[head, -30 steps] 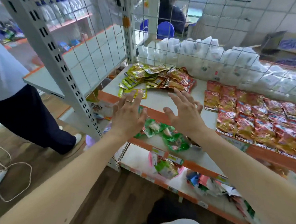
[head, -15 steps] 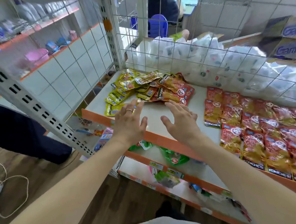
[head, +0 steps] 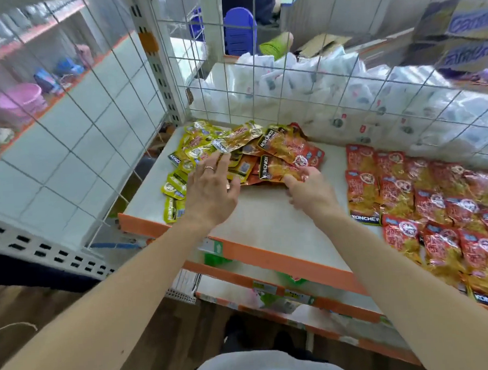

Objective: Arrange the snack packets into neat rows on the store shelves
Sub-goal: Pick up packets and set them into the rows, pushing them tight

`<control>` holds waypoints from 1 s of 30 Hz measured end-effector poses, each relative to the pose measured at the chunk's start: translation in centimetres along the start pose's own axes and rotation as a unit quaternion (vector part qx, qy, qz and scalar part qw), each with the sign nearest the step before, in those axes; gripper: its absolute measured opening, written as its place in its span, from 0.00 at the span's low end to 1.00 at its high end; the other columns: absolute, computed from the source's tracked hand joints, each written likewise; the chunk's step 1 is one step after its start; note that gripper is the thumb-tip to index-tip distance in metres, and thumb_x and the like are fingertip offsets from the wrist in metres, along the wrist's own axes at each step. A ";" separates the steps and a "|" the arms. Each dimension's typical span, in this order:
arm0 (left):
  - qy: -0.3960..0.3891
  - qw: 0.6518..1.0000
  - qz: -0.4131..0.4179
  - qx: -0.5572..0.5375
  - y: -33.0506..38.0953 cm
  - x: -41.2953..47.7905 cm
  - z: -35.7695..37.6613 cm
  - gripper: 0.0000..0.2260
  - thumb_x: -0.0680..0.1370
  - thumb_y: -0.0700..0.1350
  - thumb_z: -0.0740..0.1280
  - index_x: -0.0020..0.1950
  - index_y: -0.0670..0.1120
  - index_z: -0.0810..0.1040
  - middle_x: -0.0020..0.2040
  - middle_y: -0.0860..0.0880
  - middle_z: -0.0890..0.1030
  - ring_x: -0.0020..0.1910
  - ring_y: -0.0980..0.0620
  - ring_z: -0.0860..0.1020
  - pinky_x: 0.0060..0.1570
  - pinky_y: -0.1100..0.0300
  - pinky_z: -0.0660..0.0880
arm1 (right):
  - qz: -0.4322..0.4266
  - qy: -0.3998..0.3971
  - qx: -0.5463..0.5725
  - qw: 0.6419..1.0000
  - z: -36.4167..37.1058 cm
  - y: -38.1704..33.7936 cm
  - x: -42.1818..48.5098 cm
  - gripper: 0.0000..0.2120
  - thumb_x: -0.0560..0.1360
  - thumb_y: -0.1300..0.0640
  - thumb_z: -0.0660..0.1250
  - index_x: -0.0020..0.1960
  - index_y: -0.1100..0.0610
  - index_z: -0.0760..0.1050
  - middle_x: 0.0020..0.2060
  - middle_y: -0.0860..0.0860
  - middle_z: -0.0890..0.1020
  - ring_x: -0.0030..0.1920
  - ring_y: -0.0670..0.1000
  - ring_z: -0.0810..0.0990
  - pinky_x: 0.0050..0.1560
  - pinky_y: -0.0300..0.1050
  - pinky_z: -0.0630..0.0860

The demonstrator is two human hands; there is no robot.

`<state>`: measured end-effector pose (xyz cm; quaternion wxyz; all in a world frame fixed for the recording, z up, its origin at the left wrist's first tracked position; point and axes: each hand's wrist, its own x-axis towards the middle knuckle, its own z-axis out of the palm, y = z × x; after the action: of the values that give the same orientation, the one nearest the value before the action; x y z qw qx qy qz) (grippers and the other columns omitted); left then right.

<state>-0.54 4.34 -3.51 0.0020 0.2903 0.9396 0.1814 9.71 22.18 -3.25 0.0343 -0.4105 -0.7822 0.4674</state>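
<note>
Two hands were at one loose heap (head: 252,150) of yellow and red packets, back-left on the shelf (head: 267,220), too jumbled to count. Left hand (head: 209,192) lay spread flat on the yellows. Right hand (head: 308,194) met a red packet's edge, its grip too blurred to tell. Neat red rows (head: 435,197) lay to the right, with bare shelf between them and the heap.

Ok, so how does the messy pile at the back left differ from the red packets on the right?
The pile is jumbled, its packets overlapping at all angles; the red packets lie flat in straight rows. The pile mixes yellow-green and red-orange packs; the red packets are all one red-orange kind. Both carry KONCHEW branding and lie on the same shelf.
</note>
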 end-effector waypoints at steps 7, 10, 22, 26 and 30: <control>0.003 1.000 0.019 -0.010 -0.8 6.9 -1.1 0.23 0.83 0.52 0.59 0.77 0.46 0.64 0.77 0.46 0.66 0.75 0.43 0.62 0.72 0.46 0.57 | 0.156 0.060 0.199 0.966 1.2 -0.3 4.0 0.22 0.74 0.47 0.73 0.58 0.61 0.72 0.37 0.58 0.85 0.26 0.51 0.83 0.22 0.38 0.71; -0.019 1.000 0.003 -0.019 -0.8 9.3 -1.2 0.22 0.84 0.52 0.57 0.75 0.45 0.66 0.74 0.43 0.70 0.74 0.41 0.64 0.71 0.47 0.58 | 0.167 0.088 0.198 0.962 1.7 0.0 4.8 0.27 0.71 0.48 0.76 0.59 0.64 0.71 0.40 0.60 0.84 0.22 0.49 0.81 0.21 0.37 0.70; 0.011 0.998 0.007 -0.059 -1.9 11.9 0.7 0.25 0.75 0.52 0.74 0.70 0.47 0.74 0.64 0.42 0.78 0.65 0.39 0.74 0.63 0.45 0.70 | 0.115 0.106 0.059 0.986 1.4 -1.7 2.7 0.23 0.61 0.43 0.82 0.39 0.56 0.73 0.35 0.52 0.80 0.38 0.55 0.79 0.46 0.54 0.80; 0.047 0.996 0.009 -0.073 -2.4 11.2 0.6 0.27 0.74 0.49 0.76 0.70 0.45 0.74 0.62 0.41 0.77 0.64 0.39 0.73 0.62 0.44 0.70 | 0.096 0.077 0.098 0.988 1.1 -1.4 1.5 0.16 0.63 0.48 0.82 0.45 0.54 0.82 0.40 0.48 0.85 0.43 0.50 0.83 0.52 0.50 0.81; 0.056 0.994 0.001 -0.091 -2.4 10.7 0.4 0.28 0.74 0.48 0.76 0.71 0.44 0.73 0.63 0.41 0.76 0.64 0.39 0.73 0.62 0.46 0.69 | 0.062 0.056 0.133 0.988 0.0 -1.6 -0.3 0.13 0.65 0.53 0.82 0.45 0.51 0.82 0.41 0.45 0.87 0.47 0.47 0.85 0.56 0.48 0.79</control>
<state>-10.71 8.48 -3.67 -0.0240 0.2794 0.9176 0.2819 8.91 21.65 -1.93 0.1033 -0.4752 -0.6832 0.5448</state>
